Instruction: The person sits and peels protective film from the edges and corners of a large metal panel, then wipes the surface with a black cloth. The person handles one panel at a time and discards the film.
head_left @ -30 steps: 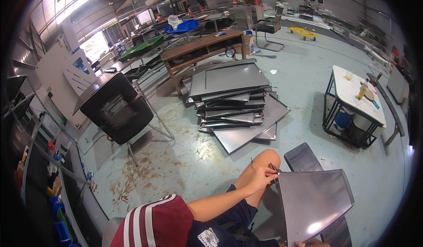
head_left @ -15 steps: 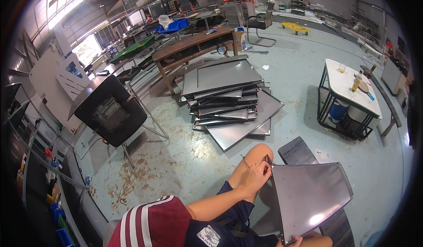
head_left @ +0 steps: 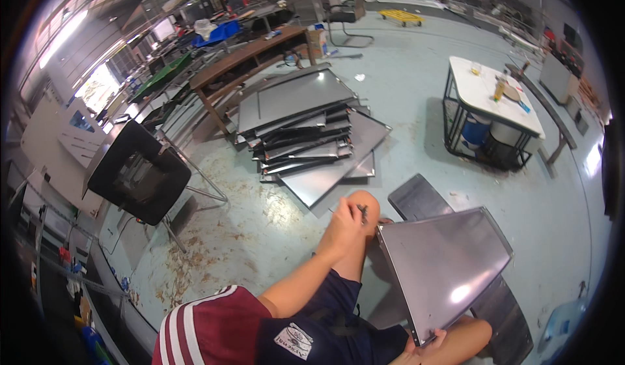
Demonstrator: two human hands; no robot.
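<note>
A shiny grey metal panel with folded edges (head_left: 449,254) lies tilted over my right leg and a dark, narrow bench (head_left: 420,197). My right hand (head_left: 426,345) grips its near corner, with fingertips over the edge. Above my left knee, my left hand (head_left: 345,229) is closed on a small dark tool (head_left: 362,211); its exact kind is too small to make out. That hand is apart from the panel, just left of its far left corner.
Ahead stands a stack of similar metal panels (head_left: 296,108), loosely piled on the floor. A black chair (head_left: 140,173) is at left, beside shelving (head_left: 71,267). To the right is a white-topped table (head_left: 488,95) with bottles. A wooden desk (head_left: 254,56) stands behind the stack.
My left hand has lifted away from the panel's far left corner, moving left with the dark tool. My right hand still holds the near corner. The whole view has shifted slightly.
</note>
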